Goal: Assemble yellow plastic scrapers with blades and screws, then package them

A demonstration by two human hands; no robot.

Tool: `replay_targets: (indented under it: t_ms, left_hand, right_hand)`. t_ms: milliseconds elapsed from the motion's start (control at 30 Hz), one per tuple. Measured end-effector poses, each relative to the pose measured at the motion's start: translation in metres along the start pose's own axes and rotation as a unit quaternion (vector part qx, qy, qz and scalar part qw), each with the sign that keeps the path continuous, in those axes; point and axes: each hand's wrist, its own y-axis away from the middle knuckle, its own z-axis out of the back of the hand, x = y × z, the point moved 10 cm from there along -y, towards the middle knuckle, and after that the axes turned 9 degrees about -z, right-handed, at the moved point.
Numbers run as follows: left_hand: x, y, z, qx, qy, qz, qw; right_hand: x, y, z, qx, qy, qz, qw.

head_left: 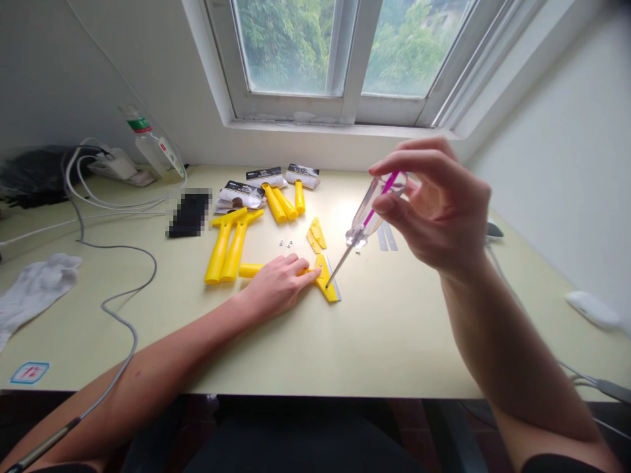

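Yellow plastic scraper (pixel 328 281), lying flat on the surface (pixel 394 341): light and stiff, best gripped by its handle. You are pinning it down with your left hand (pixel 279 286), fingers draped across the handle, while your right hand (pixel 431 207) is pinching a clear-handled screwdriver (pixel 363 223), its tip just beside the scraper's head.

I see glossy yellow plastic scraper (pixel 325 279), clear plastic screwdriver handle (pixel 367 213), smooth steel shaft (pixel 340 266), matt pale desk (pixel 394 341), white cloth (pixel 34 295)

You have six yellow scraper handles (pixel 219 253), two loose yellow scraper heads (pixel 316 235), three packaging cards (pixel 266 176) and two steel blades (pixel 387 238).
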Motion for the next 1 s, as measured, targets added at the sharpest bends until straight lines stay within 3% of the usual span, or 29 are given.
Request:
replay_targets:
  t_ms: [167, 300, 467, 600, 733, 900, 1000]
  left_hand:
    - [-0.0004, -0.0007, 0.0017, -0.007, -0.001, -0.003, 1.000]
    - [-0.0005, -0.0008, 0.0022, -0.008, -0.007, -0.004, 1.000]
    - [0.0001, -0.0008, 0.0003, -0.001, -0.005, -0.002, 1.000]
    - [0.0005, -0.0003, 0.0006, -0.005, -0.004, -0.001, 1.000]
    - [-0.0002, -0.0004, 0.0013, -0.009, 0.002, -0.004, 1.000]
    - [0.0002, -0.0004, 0.0012, -0.004, -0.003, -0.002, 1.000]
    - [0.0001, 0.0001, 0.0000, 0.000, -0.001, -0.003, 1.000]
  right_hand:
    - [-0.0034, 0.0018, -0.0085, 0.053, -0.019, -0.021, 0.998]
    - [-0.0031, 0.0015, -0.0010, 0.005, 0.008, -0.005, 1.000]
    - [-0.0053, -0.0008, -0.0097, 0.055, -0.068, -0.005, 0.996]
    - [-0.0018, -0.0008, -0.0005, 0.005, -0.030, 0.006, 1.000]
    - [-0.0038, 0.0000, -0.0075, 0.044, -0.041, -0.011, 0.998]
    - [-0.0015, 0.0009, -0.0006, -0.002, 0.019, 0.003, 1.000]
    - [-0.0083, 0.0007, -0.0082, 0.041, -0.010, -0.037, 0.998]
